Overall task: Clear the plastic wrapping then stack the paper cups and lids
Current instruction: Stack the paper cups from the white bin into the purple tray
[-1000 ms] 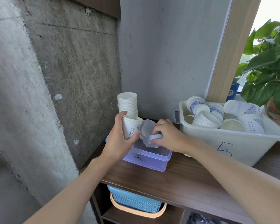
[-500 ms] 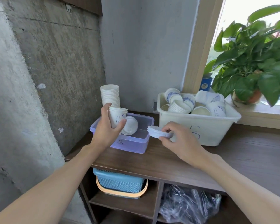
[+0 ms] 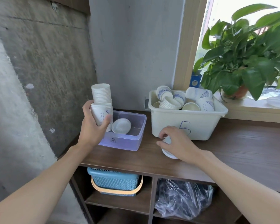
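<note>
The fingers [image 3: 87,107] of the left hand [image 3: 92,128] are curled round a short nest of paper cups [image 3: 101,114], with the thumb laid on its right side. The nest is held upright in the air, over the far left corner of the purple box [image 3: 132,143]. Just behind it a tall stack of cups [image 3: 101,92] is seen, its foot hidden by the hand. A single lid [image 3: 121,127] is leaned inside the box. The fingertips [image 3: 161,135] of the right hand [image 3: 178,143] are bent down and closed on white lids [image 3: 169,154]. These are held low at the wooden counter [image 3: 233,143], just on the near side of the white tub [image 3: 200,126]. How many lids are gripped cannot be told. In the tub, loose cups [image 3: 176,101] are heaped, some nested, some lying on their sides.

The stacking step is judged to be in hand. No wrapping is seen on the cups, and crumpled clear plastic [image 3: 181,201] is stowed in the right compartment under the counter. Much is judged to be left, since the tub is full. Next, the lids would need to be let go flat on the counter, so that the pile is not tipped. The held nest would need to be lowered squarely onto the tall stack, with rims aligned. A freed hand is then called for at the tub.
</note>
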Tool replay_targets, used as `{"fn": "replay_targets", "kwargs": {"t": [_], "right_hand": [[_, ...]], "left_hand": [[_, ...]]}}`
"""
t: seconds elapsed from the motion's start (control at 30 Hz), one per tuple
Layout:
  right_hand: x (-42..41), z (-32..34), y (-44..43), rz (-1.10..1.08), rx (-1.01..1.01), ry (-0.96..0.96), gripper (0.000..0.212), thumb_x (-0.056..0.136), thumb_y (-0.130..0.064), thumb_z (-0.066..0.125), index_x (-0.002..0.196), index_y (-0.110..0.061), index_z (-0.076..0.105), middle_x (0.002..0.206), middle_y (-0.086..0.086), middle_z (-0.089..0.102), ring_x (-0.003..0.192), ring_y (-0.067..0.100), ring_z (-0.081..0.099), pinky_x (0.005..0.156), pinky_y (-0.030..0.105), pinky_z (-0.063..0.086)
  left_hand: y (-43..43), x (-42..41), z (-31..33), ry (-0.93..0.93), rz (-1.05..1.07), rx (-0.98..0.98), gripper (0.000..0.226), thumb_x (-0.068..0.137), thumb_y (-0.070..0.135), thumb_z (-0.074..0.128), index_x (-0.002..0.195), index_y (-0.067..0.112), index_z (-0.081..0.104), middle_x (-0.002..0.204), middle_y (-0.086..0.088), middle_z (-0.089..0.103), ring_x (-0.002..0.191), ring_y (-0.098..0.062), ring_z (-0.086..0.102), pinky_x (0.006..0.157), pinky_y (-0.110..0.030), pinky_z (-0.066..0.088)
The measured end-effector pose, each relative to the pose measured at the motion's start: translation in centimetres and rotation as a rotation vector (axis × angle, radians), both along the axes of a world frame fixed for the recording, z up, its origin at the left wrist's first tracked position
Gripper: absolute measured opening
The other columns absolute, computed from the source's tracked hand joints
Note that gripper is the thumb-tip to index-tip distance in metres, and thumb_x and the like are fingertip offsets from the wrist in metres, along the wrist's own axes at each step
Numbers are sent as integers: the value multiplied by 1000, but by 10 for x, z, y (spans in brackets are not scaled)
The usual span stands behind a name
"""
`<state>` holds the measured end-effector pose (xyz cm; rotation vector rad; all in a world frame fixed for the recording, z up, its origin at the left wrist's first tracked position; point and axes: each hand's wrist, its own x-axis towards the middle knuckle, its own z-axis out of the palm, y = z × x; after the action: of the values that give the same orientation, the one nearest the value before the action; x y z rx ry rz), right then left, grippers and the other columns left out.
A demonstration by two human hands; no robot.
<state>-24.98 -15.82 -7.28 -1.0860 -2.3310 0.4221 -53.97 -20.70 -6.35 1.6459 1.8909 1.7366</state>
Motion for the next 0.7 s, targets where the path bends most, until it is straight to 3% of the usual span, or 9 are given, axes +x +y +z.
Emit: {"fn": "replay_targets", "kwargs": {"t": [0.07, 0.2, 0.33, 0.4, 0.5, 0.6, 0.7], "right_hand": [[-24, 10, 6, 37, 42, 53, 12, 84, -22, 70, 84, -21, 58, 87, -6, 59, 86, 12, 52, 78, 29, 44], [-77, 25, 20, 106, 63, 92, 13, 85, -24, 69, 95, -18, 62, 94, -4, 60, 85, 10, 54, 76, 27, 46], [-126, 33, 42, 157, -57, -144, 26, 82, -34, 71, 103, -22, 62, 101, -4, 60, 91, 16, 59, 81, 35, 50], [-145, 33, 54, 140, -106, -297, 38, 80, -37, 72, 113, -22, 60, 107, -3, 61, 93, 16, 59, 76, 33, 48], [-162, 25, 69, 149, -201, -366, 47, 76, -38, 76, 118, -23, 60, 114, -4, 62, 93, 15, 60, 75, 30, 49], [-168, 19, 77, 168, -239, -463, 45, 77, -35, 76, 118, -21, 63, 115, -3, 61, 99, 18, 59, 86, 34, 52], [-172, 18, 80, 191, -242, -494, 26, 78, -33, 75, 101, -23, 68, 100, -5, 65, 92, 17, 59, 78, 30, 51]], "left_hand": [[-3, -8, -1, 1, 6, -6, 69, 91, 25, 67, 143, 20, 21, 117, -2, 59, 94, -15, 61, 71, -17, 46], [-6, -22, -5, 20, -19, 3, 71, 91, 27, 67, 144, 19, 20, 113, 5, 57, 93, 4, 60, 69, -7, 45], [-6, -30, -9, -3, -46, 29, 72, 90, 27, 68, 144, 17, 21, 113, 15, 54, 96, 12, 57, 72, -3, 45], [-5, -31, -10, -17, -60, 37, 71, 89, 27, 68, 143, 18, 22, 113, 20, 54, 96, 12, 58, 74, -4, 45], [-4, -33, -11, -45, -84, 55, 74, 86, 35, 65, 143, 20, 21, 114, 19, 54, 97, 10, 58, 75, -6, 46], [-4, -34, -12, -62, -97, 65, 79, 82, 42, 63, 144, 19, 20, 116, 17, 55, 97, 10, 58, 75, -4, 45], [-3, -36, -14, -45, -96, 72, 78, 86, 42, 68, 143, 19, 20, 114, 18, 55, 95, 10, 58, 74, -4, 44]]}}
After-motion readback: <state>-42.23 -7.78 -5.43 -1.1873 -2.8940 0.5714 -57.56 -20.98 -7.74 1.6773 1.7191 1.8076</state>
